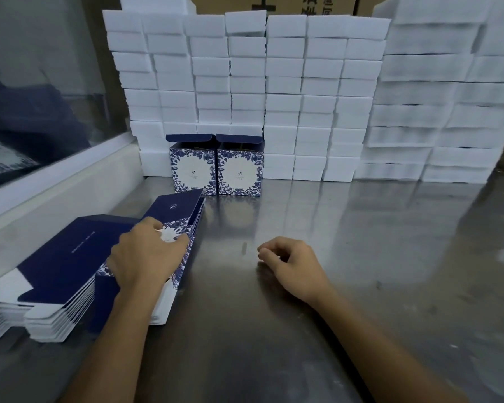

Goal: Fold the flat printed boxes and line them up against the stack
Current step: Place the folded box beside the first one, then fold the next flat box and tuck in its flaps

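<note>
2 folded boxes [216, 169] done, side by side, lids up, backs vs white stack [245, 82]. Left hand [146, 257] pinching top blank off flat pile [70, 271] at table [361, 257] left. Right hand [291, 263] loosely curled, empty, on table. Most of pile left; 3rd box just starting.

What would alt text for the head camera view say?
A person's left hand lifts a flat printed box off a pile while the right hand rests empty on the steel table. Two folded boxes stand against white foam blocks.
</note>
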{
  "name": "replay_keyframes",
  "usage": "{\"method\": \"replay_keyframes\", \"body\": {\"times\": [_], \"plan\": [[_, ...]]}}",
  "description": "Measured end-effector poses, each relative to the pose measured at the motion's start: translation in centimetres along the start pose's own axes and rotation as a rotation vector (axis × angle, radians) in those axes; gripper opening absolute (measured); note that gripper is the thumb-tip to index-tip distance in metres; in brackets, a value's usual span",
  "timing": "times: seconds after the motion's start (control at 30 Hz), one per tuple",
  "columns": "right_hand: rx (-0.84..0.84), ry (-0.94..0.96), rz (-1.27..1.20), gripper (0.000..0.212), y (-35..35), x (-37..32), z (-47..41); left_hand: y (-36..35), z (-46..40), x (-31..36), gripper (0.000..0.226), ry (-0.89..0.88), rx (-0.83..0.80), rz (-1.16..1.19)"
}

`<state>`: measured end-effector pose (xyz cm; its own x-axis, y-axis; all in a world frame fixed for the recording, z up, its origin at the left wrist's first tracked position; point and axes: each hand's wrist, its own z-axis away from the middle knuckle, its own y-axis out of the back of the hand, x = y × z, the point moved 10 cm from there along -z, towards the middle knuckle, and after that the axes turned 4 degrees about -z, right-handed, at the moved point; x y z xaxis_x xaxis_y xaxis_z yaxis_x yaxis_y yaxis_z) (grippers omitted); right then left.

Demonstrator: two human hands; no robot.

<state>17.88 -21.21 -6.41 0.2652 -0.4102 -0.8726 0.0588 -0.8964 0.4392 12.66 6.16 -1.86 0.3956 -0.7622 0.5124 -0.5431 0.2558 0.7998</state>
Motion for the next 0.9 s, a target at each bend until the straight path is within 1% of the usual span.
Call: {"method": "replay_keyframes", "body": {"times": [0.03, 0.13, 0.17, 0.23, 0.3, 0.37, 0.43, 0.47, 0.57, 0.63, 0.7, 0.77, 0.83, 0.9], "plan": [[-0.011, -0.011, -0.035, 0.011, 0.1, 0.0, 0.1, 0.3, 0.2, 0.4, 0.048, -0.021, 0.03, 0.014], [-0.072, -0.012, -0.104, 0.009, -0.5, -0.5, 0.4, 1.8, 1.4, 2.2, 0.023, -0.155, 0.177, 0.043], [-0.082, 0.004, -0.164, 0.008, -0.6, -0.9, 0.4, 2.3, 1.8, 2.9, 0.017, -0.2, 0.22, 0.033], [-0.089, 0.008, -0.405, 0.009, -0.7, -1.6, 0.4, 3.2, 2.4, 3.9, 0.013, -0.283, 0.293, 0.01], [-0.129, -0.083, -0.675, 0.014, -1.4, -1.7, 0.5, 4.1, 3.0, 4.8, 0.013, -0.35, 0.37, 0.002], [-0.222, -0.189, -0.857, 0.024, -2.8, -1.8, 0.7, 4.7, 3.6, 5.7, 0.016, -0.404, 0.425, -0.03], [-0.304, -0.227, -0.908, 0.028, -4.0, -2.2, 0.8, 4.4, 3.5, 6.0, 0.02, -0.403, 0.4, -0.045], [-0.317, -0.23, -0.906, 0.028, -4.3, -2.2, 0.8, 4.1, 3.2, 5.9, 0.024, -0.383, 0.367, -0.042], [-0.292, -0.248, -0.925, 0.026, -4.2, -1.9, 0.7, 2.4, 2.7, 5.5, 0.045, -0.312, 0.237, -0.09], [-0.264, -0.27, -0.967, 0.024, -4.0, -1.2, 0.6, 1.6, 2.6, 4.9, 0.057, -0.272, 0.195, -0.201], [-0.252, -0.283, -0.992, 0.023, -3.8, -0.7, 0.6, 1.2, 2.3, 3.8, 0.063, -0.19, 0.139, -0.32], [-0.25, -0.285, -0.995, 0.022, -3.8, -0.5, 0.5, 0.9, 2.2, 3.3, 0.065, -0.158, 0.09, -0.359], [-0.248, -0.285, -0.997, 0.021, -3.8, -0.4, 0.4, 1.0, 2.4, 4.1, 0.067, -0.209, 0.101, -0.379], [-0.248, -0.28, -1.001, 0.021, -3.9, -0.2, 0.3, 2.0, 3.1, 5.3, 0.067, -0.283, 0.179, -0.376]]}}
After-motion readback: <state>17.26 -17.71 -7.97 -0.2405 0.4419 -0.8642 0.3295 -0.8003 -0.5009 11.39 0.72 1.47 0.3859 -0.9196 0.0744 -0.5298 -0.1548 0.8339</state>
